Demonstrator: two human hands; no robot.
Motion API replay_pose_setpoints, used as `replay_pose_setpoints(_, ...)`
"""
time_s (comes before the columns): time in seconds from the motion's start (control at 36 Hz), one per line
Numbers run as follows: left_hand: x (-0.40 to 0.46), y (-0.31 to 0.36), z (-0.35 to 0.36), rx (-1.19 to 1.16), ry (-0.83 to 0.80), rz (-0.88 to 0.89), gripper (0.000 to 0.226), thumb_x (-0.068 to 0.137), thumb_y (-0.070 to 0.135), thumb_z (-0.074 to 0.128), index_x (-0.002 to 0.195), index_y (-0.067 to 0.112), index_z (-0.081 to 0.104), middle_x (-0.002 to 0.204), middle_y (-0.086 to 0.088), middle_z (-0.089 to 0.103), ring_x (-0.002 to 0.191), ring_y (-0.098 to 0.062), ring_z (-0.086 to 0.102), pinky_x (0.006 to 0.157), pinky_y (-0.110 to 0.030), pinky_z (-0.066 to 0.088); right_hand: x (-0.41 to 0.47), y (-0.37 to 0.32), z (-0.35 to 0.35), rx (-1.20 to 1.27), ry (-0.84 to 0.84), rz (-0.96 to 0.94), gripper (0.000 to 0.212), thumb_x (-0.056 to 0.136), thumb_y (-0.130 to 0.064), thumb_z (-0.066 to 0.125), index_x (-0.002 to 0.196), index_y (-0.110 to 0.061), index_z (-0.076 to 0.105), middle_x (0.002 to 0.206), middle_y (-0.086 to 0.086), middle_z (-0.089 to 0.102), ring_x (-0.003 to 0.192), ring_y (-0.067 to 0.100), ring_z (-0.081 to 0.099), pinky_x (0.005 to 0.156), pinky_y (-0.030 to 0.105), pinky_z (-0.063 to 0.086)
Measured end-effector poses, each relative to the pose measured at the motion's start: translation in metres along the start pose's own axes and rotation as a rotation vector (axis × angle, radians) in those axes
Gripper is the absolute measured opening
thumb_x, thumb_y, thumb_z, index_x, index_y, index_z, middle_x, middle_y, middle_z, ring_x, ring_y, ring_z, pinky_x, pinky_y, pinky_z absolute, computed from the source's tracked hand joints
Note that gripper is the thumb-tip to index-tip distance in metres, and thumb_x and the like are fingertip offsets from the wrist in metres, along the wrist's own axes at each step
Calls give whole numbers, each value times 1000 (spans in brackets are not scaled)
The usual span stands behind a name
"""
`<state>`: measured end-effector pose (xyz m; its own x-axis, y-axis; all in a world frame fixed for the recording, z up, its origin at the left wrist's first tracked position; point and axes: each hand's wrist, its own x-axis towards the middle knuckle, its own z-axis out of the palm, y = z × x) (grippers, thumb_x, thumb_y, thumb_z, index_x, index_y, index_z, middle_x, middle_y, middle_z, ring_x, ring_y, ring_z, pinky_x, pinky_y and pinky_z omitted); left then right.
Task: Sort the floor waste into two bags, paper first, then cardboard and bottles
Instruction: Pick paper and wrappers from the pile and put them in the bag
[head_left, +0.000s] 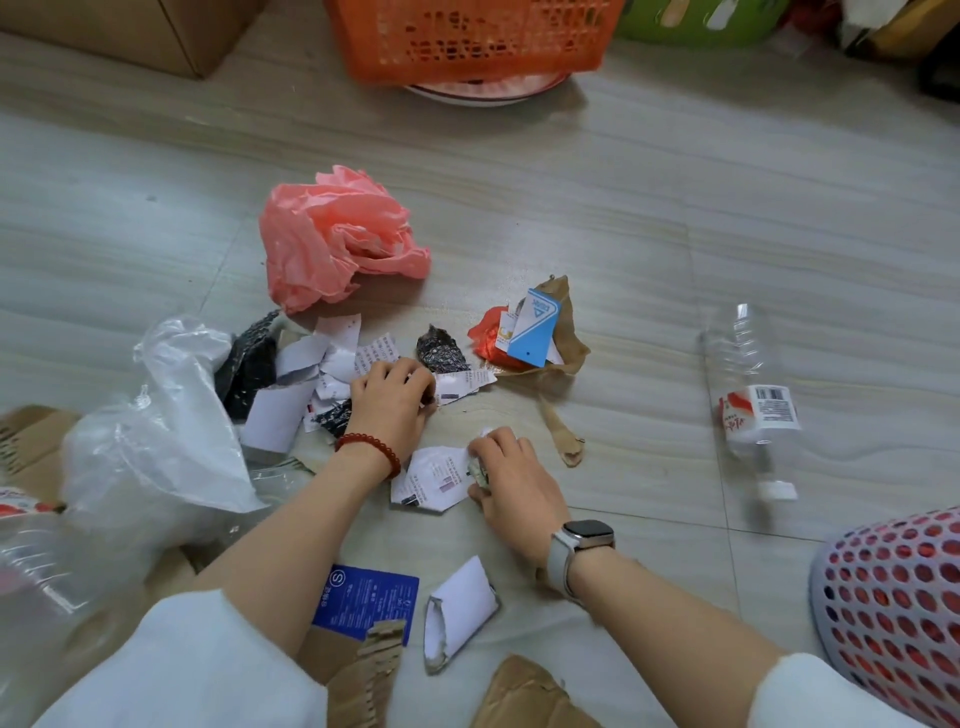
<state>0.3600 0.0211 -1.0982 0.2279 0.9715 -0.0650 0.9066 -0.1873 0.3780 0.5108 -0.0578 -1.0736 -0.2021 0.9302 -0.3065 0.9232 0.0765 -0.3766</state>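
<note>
The clear plastic bag (156, 426) sprawls at 9 o'clock, the pink bag (332, 239) lies crumpled at 12, and 1 empty bottle (753, 400) lies at 3. Paper scraps (332, 364) litter the middle. The left hand (392, 400) is curled down on them; the right hand (511, 483) pinches a torn receipt (439, 478) at 6.
</note>
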Motion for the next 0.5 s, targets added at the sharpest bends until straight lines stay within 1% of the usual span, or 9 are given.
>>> replay_pose_setpoints(0.08,0,1,-1,26,-42,-17,44,92,26,50,135,22,39,133,-2,46,121,-25,38,96,-41,31,-1,0,-2,-1,-19,38,31,92,-18,50,123,-17,44,123,2,42,110,22,40,72,31,37)
replay_pose_setpoints(0.11,1,1,-1,31,-67,-32,47,93,28,49,138,22,36,133,-3,45,122,-26,38,97,-41,31,-2,0,-2,-3,-26,49,29,93,-19,49,122,-16,45,122,2,43,110,22,41,73,33,39)
replay_pose_setpoints(0.14,1,1,-2,24,-86,-49,46,93,29,49,137,23,37,132,-4,45,122,-26,37,98,-42,31,-4,0,-1,-5,-34,59,28,94,-20,48,121,-16,46,121,3,44,109,23,42,75,35,40)
replay_pose_setpoints(0.19,2,3,-4,0,-103,-72,37,93,29,49,129,23,46,129,-4,47,122,-26,38,98,-42,31,-8,0,1,-19,-33,60,24,95,-19,46,118,-15,48,118,4,45,107,25,44,75,37,42)
replay_pose_setpoints(0.28,-1,8,-5,9,-102,-87,25,93,24,50,117,21,51,122,-6,50,117,-28,41,95,-42,33,-14,3,4,-9,-35,47,20,95,-17,45,114,-14,51,115,5,47,104,25,45,73,36,41)
replay_pose_setpoints(0.33,-6,10,-4,27,-64,-66,17,92,19,51,109,17,51,112,-8,52,107,-29,46,86,-41,36,-17,5,3,36,-56,56,19,94,-14,46,111,-13,54,113,7,49,103,26,46,74,35,39)
replay_pose_setpoints(0.39,-10,9,-3,35,-16,-24,12,89,10,52,101,12,52,101,-12,52,95,-30,49,72,-37,35,-19,8,1,129,-82,77,18,92,-12,48,107,-9,57,110,11,51,101,28,48,75,34,38)
replay_pose_setpoints(0.44,-15,8,-2,16,2,19,7,86,3,52,92,7,53,92,-14,51,83,-29,48,62,-33,32,-21,9,-1,251,-87,124,15,90,-10,52,102,-6,59,106,15,54,98,31,51,74,31,34)
replay_pose_setpoints(0.5,-22,10,-2,-17,6,16,6,84,-2,51,87,3,52,89,-17,50,72,-26,43,57,-32,30,-28,12,-5,352,-58,174,11,87,-8,54,95,-5,61,100,17,56,93,30,51,70,30,31)
